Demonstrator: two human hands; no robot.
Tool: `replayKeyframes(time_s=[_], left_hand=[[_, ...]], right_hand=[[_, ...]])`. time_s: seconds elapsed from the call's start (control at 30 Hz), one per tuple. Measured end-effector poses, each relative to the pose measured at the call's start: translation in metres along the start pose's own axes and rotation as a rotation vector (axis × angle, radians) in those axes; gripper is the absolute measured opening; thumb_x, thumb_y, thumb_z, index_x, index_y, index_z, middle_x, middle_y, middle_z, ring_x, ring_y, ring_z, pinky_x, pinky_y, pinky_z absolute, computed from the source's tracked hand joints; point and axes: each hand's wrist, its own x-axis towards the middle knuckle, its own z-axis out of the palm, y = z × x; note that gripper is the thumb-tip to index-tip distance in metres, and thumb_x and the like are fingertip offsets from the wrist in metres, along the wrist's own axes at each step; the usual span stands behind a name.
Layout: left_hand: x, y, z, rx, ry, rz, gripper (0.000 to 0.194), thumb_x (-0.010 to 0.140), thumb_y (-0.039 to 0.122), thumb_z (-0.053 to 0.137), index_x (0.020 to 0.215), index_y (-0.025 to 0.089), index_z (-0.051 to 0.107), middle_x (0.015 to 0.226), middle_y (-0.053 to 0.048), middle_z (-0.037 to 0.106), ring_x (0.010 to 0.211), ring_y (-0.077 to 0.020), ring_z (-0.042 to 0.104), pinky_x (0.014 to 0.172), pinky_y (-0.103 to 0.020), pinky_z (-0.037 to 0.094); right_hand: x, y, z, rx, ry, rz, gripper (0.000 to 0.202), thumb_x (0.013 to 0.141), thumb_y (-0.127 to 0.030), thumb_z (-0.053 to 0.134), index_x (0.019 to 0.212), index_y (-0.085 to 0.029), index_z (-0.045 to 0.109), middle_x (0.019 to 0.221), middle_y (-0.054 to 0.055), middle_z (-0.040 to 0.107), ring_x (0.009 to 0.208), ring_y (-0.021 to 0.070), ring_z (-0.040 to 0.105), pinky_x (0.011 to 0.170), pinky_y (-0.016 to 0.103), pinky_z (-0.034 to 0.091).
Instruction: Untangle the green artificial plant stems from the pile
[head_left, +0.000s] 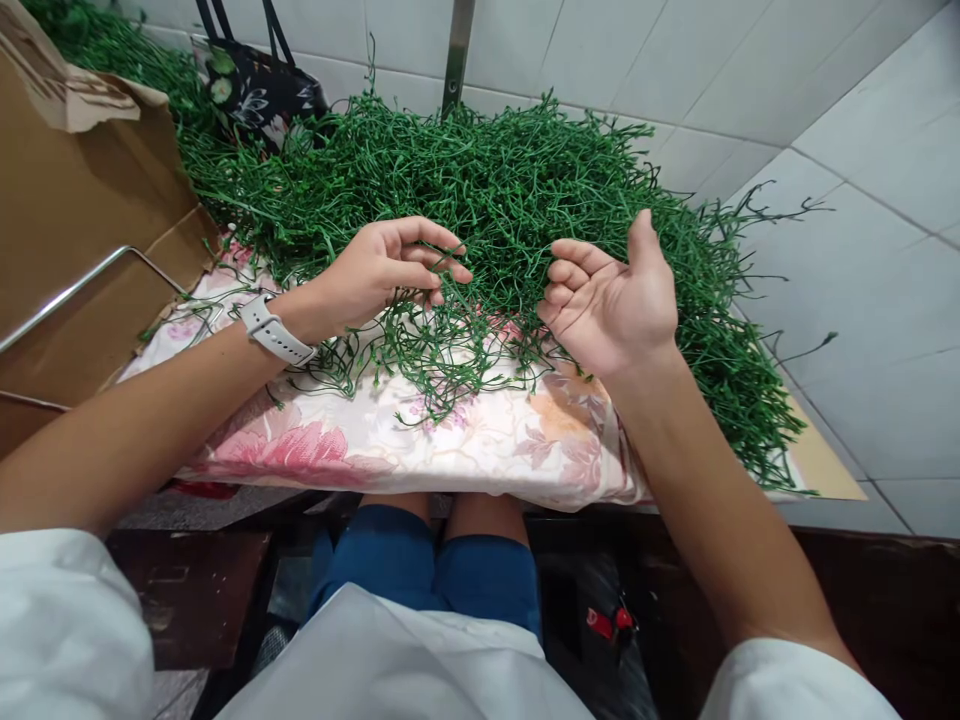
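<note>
A large heap of thin green stems (480,180) with small knobbed tips lies tangled across the table. My left hand (397,265), with a white watch (277,330) on the wrist, hovers at the heap's front edge. Its fingers are loosely curved and apart, and some stems pass close to the fingertips; I cannot tell if they touch. To the right, my right hand (611,295) is turned palm up, thumb stretched out and fingers half curled, with nothing in it. Between and below the hands, a looser tangle of stems (442,360) rests on the floral cloth (360,440).
A brown cardboard box (90,210) stands at the left, with a bent metal rod (82,285) in front of it. Behind the heap are a dark floral bag (259,95) and a white tiled wall (592,50). My legs are under the table's front edge.
</note>
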Motion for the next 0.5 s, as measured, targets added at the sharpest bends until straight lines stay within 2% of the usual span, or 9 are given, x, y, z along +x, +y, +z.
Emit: replayKeyframes(time_s=[0.1, 0.2, 0.33, 0.4, 0.5], left_hand=[[-0.001, -0.001, 0.001, 0.04, -0.004, 0.031, 0.029, 0.074, 0.006, 0.076, 0.101, 0.015, 0.071, 0.093, -0.005, 0.076, 0.074, -0.0133, 0.072, 0.068, -0.029, 0.059], [-0.006, 0.001, 0.007, 0.126, -0.005, 0.073, 0.027, 0.075, 0.008, 0.079, 0.1, 0.015, 0.072, 0.095, -0.004, 0.074, 0.066, -0.0085, 0.066, 0.065, -0.026, 0.057], [-0.016, 0.006, 0.021, 0.225, -0.045, 0.134, 0.025, 0.078, 0.013, 0.079, 0.102, 0.015, 0.074, 0.105, -0.004, 0.073, 0.068, -0.0063, 0.065, 0.063, -0.023, 0.054], [-0.02, 0.008, 0.027, 0.251, -0.067, 0.166, 0.023, 0.079, 0.014, 0.077, 0.102, 0.016, 0.073, 0.11, -0.004, 0.072, 0.074, -0.0072, 0.065, 0.064, -0.021, 0.054], [-0.023, 0.009, 0.03, 0.284, -0.091, 0.199, 0.021, 0.078, 0.013, 0.076, 0.098, 0.017, 0.071, 0.103, -0.003, 0.07, 0.082, -0.0099, 0.066, 0.065, -0.02, 0.054]], right_hand=[[-0.007, 0.003, 0.008, -0.091, -0.092, -0.065, 0.041, 0.097, -0.056, 0.066, 0.082, -0.018, 0.067, 0.062, -0.001, 0.059, 0.047, 0.0085, 0.051, 0.045, 0.022, 0.046], [-0.014, 0.014, 0.019, -0.235, -0.174, -0.24, 0.025, 0.089, -0.042, 0.079, 0.09, -0.019, 0.071, 0.069, -0.002, 0.062, 0.05, 0.0073, 0.052, 0.046, 0.021, 0.043], [-0.018, 0.031, 0.027, -0.37, -0.309, -0.405, 0.033, 0.087, -0.046, 0.084, 0.103, -0.018, 0.075, 0.078, -0.001, 0.062, 0.061, 0.0075, 0.052, 0.052, 0.021, 0.041], [-0.019, 0.036, 0.028, -0.422, -0.364, -0.436, 0.033, 0.087, -0.046, 0.085, 0.1, -0.016, 0.077, 0.079, 0.0, 0.064, 0.063, 0.0082, 0.05, 0.053, 0.022, 0.04], [-0.02, 0.039, 0.026, -0.515, -0.408, -0.49, 0.027, 0.092, -0.042, 0.08, 0.094, -0.015, 0.08, 0.079, 0.003, 0.068, 0.065, 0.0098, 0.051, 0.057, 0.023, 0.04]])
